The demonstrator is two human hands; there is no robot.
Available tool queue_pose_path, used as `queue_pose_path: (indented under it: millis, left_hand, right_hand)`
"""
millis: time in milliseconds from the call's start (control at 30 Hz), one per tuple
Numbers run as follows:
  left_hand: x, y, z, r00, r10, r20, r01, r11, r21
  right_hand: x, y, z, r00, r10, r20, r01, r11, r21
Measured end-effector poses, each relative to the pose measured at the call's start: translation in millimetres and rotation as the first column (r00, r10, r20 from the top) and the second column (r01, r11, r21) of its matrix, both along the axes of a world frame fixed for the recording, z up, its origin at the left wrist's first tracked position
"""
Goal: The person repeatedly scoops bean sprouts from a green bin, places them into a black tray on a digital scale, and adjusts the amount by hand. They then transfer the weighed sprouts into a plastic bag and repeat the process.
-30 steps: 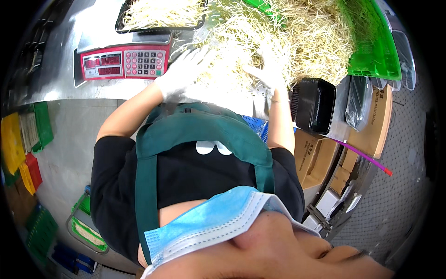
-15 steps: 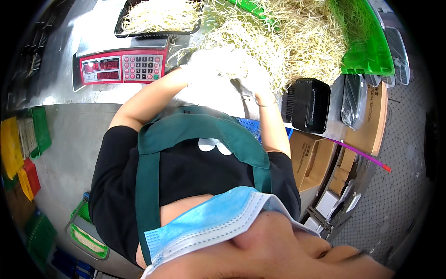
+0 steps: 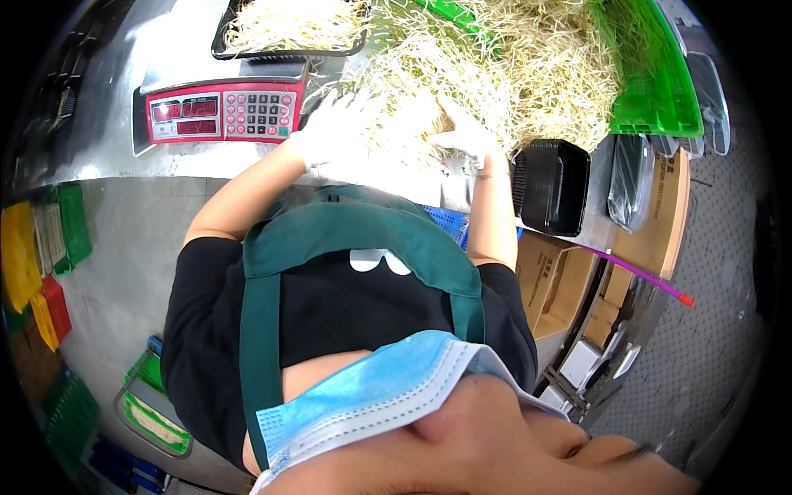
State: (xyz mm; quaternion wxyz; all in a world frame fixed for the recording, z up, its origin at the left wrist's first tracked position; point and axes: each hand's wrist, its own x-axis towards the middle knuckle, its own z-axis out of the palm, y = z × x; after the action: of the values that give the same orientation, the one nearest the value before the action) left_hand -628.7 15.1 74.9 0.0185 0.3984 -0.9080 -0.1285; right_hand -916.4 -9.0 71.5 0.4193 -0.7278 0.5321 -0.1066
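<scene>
Both gloved hands are now sunk in the near edge of the bean sprouts (image 3: 495, 74), the pale heap spread over the steel bench (image 3: 107, 124). Half a second ago the two hands were bunched close together over the sprouts; now they sit a little apart, with a loose clump lying between the fingers of one and the fingers of the other.

The left hand (image 3: 334, 132) lies with its white-gloved fingers (image 3: 351, 103) spread and flat on the strands, released rather than clenched. The right hand (image 3: 466, 136) is curled over the heap, but sprouts cover its fingertips, so I cannot tell whether they are grasping a bunch or only resting there.

Just to the left of the left fingers stands the red-faced weighing scale (image 3: 219, 111), and on its platform, beyond those fingers, a black tray (image 3: 289, 29) already holds a layer of sprouts. To the right of the right fingers lies a stack of empty black trays (image 3: 551, 186), and further beyond them a green crate (image 3: 652, 82). My reading is that a portion is being parted from the heap.
</scene>
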Motion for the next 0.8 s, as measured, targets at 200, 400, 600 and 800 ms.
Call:
queue_pose_path:
  millis: [200,400,600,800]
  left_hand:
    - [-16.6,-6.9,-24.4,0.987,-0.004,-0.159,-0.001,0.999,-0.032]
    - [-26.3,-34.5,-35.3,0.992,-0.072,-0.101,0.077,0.996,0.047]
    - [5.0,-28.6,-11.8,0.987,0.141,-0.083,-0.146,0.987,-0.061]
    - [77.6,0.7,65.8,0.794,-0.094,-0.601,0.171,0.983,0.072]
  right_hand:
    - [43.8,19.0,-50.7,0.951,-0.135,-0.277,-0.028,0.858,-0.514]
    - [77.7,19.7,1.4,0.885,-0.062,-0.461,-0.092,0.948,-0.305]
    - [22.2,-12.7,49.9,0.993,0.096,0.071,-0.060,0.916,-0.397]
    - [119.8,-55.3,150.3,0.835,0.002,0.550,0.146,0.964,-0.224]
